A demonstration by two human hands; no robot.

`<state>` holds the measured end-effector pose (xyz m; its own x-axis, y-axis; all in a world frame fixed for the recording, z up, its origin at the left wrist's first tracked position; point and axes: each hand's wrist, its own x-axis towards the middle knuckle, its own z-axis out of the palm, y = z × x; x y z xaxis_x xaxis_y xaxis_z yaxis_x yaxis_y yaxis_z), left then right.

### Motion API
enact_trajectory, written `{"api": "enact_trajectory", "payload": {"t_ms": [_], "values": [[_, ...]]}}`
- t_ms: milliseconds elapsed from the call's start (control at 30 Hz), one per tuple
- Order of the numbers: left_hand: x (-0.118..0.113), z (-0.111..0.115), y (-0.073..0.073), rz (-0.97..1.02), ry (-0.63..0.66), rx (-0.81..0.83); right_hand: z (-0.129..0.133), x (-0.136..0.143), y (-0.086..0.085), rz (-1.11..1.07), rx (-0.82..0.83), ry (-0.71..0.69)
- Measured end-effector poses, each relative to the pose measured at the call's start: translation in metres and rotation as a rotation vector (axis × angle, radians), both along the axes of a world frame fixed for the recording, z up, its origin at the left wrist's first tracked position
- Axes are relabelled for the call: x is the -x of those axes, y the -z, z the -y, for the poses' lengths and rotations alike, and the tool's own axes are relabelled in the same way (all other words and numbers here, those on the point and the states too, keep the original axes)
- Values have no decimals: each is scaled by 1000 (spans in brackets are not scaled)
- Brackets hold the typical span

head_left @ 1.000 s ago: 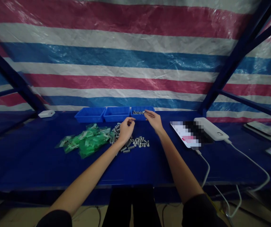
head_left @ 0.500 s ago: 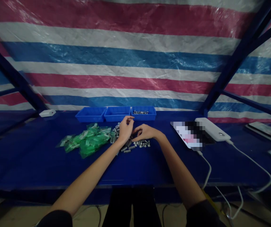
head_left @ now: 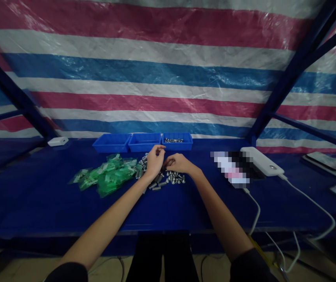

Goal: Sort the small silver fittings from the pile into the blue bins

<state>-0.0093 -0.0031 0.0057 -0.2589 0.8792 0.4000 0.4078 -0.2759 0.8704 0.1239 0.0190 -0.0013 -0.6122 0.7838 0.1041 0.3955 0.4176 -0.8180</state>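
Observation:
My left hand (head_left: 155, 161) is over the small metal parts, fingers curled with the tips together; whatever they may hold is too small to make out. Just right of it, my right hand (head_left: 177, 163) bends down with its fingers drawn together at the pile, their tips partly hidden. Below the right hand lie loose silver screws (head_left: 176, 178) with round heads. Grey metal cylinders (head_left: 156, 187) spread under and beside my left hand. To the left is a heap of green plastic bags (head_left: 109, 176) with small parts inside.
Three blue bins stand in a row behind my hands: a left bin (head_left: 111, 147), a middle bin (head_left: 144, 146) and a right bin (head_left: 177, 146) with small metal parts. A phone (head_left: 232, 168), a white power bank (head_left: 262, 161) and cables lie right. A small white box (head_left: 58, 141) sits far left.
My right thumb and fingers, spread apart before, have closed together over the pile. The left hand stays nearly in place. The view has shifted very slightly.

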Motion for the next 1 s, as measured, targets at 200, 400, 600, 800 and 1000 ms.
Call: {"api": "enact_trajectory", "payload": {"t_ms": [200, 400, 600, 800, 1000], "values": [[1, -2, 1, 12, 10, -3, -3, -3, 1, -62, -12, 22], [1, -2, 3, 14, 17, -11, -2, -4, 2, -52, 33, 12], [0, -1, 2, 2, 27, 4, -8, -7, 5, 85, -122, 224], [0, 0, 2, 2, 34, 16, -11, -13, 6, 53, -47, 155], [0, -1, 4, -3, 60, 49, -8, -8, 6, 121, -105, 226]]}}
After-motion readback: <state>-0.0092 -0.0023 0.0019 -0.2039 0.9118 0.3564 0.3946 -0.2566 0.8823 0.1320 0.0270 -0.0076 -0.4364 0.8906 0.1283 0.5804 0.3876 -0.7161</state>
